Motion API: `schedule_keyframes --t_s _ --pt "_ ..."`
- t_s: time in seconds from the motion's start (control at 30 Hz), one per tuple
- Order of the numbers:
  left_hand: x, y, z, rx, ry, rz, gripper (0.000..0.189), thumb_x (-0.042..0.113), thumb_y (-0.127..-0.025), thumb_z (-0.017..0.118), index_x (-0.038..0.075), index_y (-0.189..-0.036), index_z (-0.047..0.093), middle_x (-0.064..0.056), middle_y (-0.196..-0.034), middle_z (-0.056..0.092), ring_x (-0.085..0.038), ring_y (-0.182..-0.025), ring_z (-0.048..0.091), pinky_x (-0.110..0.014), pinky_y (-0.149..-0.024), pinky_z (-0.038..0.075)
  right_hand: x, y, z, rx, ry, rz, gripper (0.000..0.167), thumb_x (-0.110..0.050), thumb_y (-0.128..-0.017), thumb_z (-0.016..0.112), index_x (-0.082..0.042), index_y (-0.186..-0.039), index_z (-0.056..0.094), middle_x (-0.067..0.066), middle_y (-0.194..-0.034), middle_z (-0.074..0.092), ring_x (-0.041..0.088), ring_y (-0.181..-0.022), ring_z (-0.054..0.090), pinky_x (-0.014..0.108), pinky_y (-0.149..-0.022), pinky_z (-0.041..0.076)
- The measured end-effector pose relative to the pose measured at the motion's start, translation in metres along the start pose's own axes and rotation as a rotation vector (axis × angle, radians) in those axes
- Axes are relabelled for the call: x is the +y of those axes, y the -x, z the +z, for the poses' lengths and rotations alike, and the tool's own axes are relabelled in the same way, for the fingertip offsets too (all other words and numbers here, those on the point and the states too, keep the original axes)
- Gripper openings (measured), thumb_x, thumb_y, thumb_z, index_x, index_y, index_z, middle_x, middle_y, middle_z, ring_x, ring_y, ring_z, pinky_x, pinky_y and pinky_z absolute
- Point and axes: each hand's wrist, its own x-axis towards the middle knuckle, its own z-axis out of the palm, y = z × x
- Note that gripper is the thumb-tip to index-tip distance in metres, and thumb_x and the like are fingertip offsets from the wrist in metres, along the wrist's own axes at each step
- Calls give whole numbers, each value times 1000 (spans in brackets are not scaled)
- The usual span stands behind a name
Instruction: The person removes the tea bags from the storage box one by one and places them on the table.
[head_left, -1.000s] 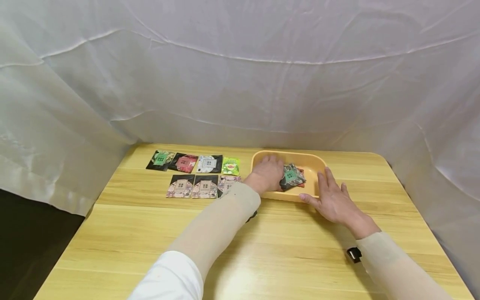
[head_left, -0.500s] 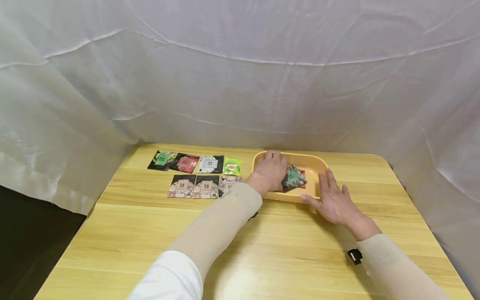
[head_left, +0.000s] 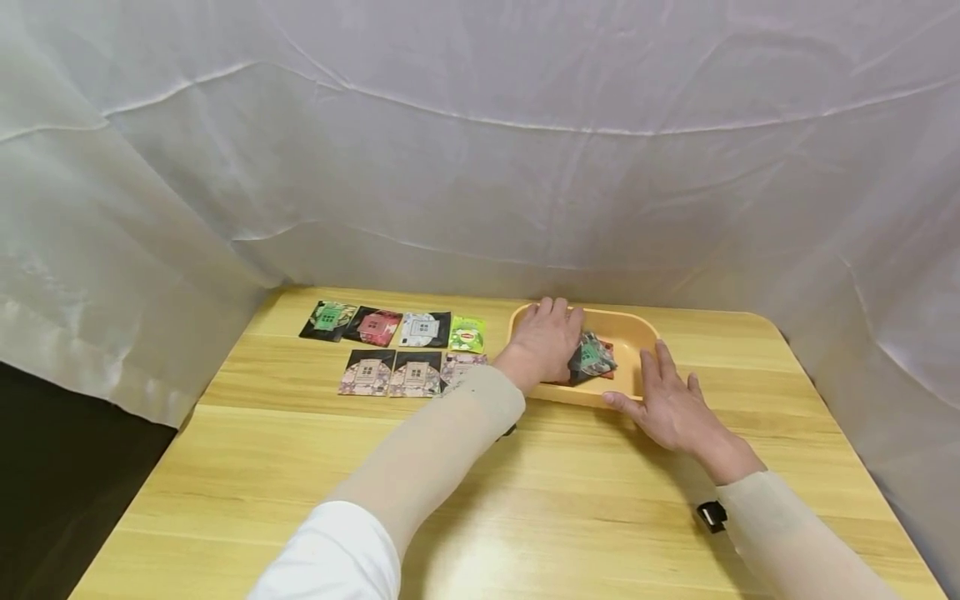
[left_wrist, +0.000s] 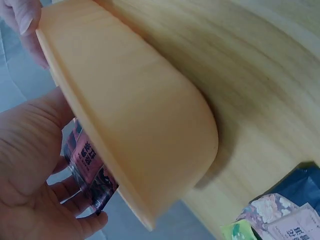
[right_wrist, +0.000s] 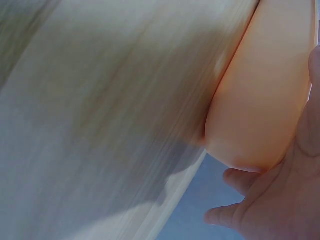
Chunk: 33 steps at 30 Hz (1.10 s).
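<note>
My left hand (head_left: 543, 340) reaches into the left half of an orange plastic tray (head_left: 626, 315). In the left wrist view, its fingers curl behind a dark tea sachet with a pink label (left_wrist: 89, 157) and hold it at the tray's rim. Beside this hand, a black sachet with a green label (head_left: 592, 357) lies on a red sachet (head_left: 608, 350) in the tray. My right hand (head_left: 670, 408) rests with spread, fairly straight fingers against the tray's right end, its thumb at the front rim.
Left of the tray, several sachets lie in two rows, among them a green-yellow one (head_left: 467, 335), a white-and-black one (head_left: 425, 329) and a red-and-black one (head_left: 372, 326). My left forearm partly covers a pink floral sachet (head_left: 461, 364). A pale curtain (head_left: 480, 183) stands behind the wooden table (head_left: 585, 500).
My left hand has shifted slightly toward the back of the tray, its fingers rising to the back rim. The right hand stays at the tray's end. The sachets lie as before.
</note>
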Motion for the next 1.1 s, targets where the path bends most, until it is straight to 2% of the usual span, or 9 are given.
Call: schedule_keyframes --t_s 0.13,0.27,0.5,0.67,0.8,1.1 --pt "-6 1 -6 6 12 1 95 58 -80 86 18 -151 37 -6 -139 46 -24 -129 44 -40 -117 44 2 0 -1 4 3 2 113 -75 -102 42 12 -163 4 39 -169 -9 67 -146 26 87 -113 11" --pt "-16 5 -15 22 42 10 90 52 -81 86 16 -148 38 -6 -133 46 -23 -123 44 -38 -114 46 3 1 -1 7 3 7 113 -76 -101 42 12 -163 4 39 -169 -9 68 -145 26 87 -113 10" --pt "-49 21 -30 50 112 15 81 47 -78 89 16 -137 43 -7 -128 47 -26 -120 43 -40 -110 44 5 0 -3 8 2 9 113 -75 -102 41 11 -164 3 39 -169 -11 69 -145 26 87 -113 9" --pt "-77 39 -36 10 185 -6 96 46 -78 91 12 -151 38 -11 -136 48 -28 -125 44 -42 -118 43 5 0 -4 5 -2 8 113 -75 -102 41 11 -164 2 39 -169 -11 68 -145 25 87 -114 7" --pt "-100 57 -36 -9 206 -21 106 46 -78 91 8 -157 32 -15 -139 48 -30 -127 45 -44 -121 41 3 -1 -4 5 -2 4 113 -75 -102 41 11 -164 2 38 -169 -11 70 -144 25 87 -114 8" --pt "-154 100 -29 -84 293 -83 107 37 -79 91 5 -160 28 -19 -146 43 -35 -134 41 -50 -121 41 2 -4 -5 -3 -5 -3 113 -75 -102 40 11 -164 0 37 -169 -16 69 -146 21 87 -114 7"
